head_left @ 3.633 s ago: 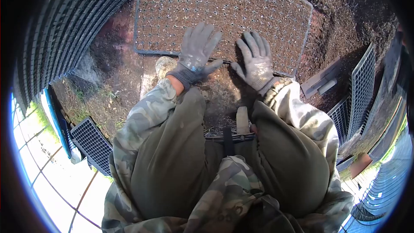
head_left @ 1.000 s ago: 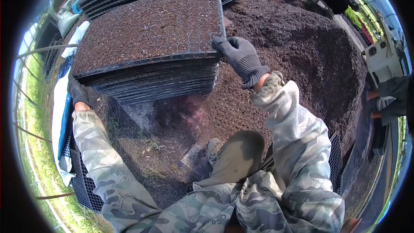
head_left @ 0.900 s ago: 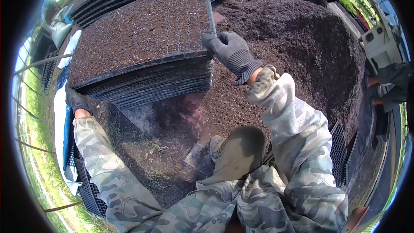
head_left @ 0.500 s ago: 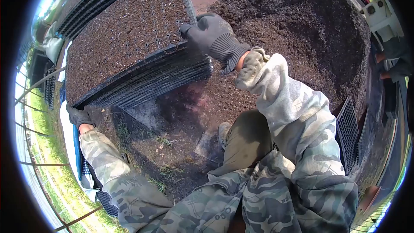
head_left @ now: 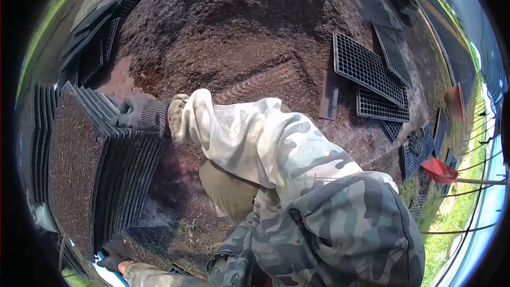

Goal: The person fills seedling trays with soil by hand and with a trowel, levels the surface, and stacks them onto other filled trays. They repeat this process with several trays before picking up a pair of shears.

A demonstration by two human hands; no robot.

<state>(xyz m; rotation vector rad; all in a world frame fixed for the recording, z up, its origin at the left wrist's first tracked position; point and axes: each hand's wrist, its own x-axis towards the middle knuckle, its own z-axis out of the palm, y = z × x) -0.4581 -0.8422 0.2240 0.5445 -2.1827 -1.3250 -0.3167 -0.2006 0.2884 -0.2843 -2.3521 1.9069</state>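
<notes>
Fingers (head_left: 123, 121) of the gloved right hand (head_left: 140, 111) were bent against the edge of the top tray (head_left: 73, 167), near its corner; whether they clamped it I could not tell. Gloved too, the left hand (head_left: 113, 261) was at the tray's lower corner, its fingers too hidden to read. Letter-like marks on the camouflage sleeve (head_left: 303, 133) were too small to make out. Brown, crumbly soil filled the top tray, which lay uppermost on a tall stack of black trays (head_left: 127, 180) at the left, tilted in view. Beside it rose another stack (head_left: 40, 143). Beyond the right arm spread a soil heap (head_left: 239, 16). Well apart, to the right, gridded trays (head_left: 366, 66) lay overlapping, their cells dark, just beside a flat, handled tool (head_left: 328, 95). Farther right was a red scoop (head_left: 440, 171) on a pole.
</notes>
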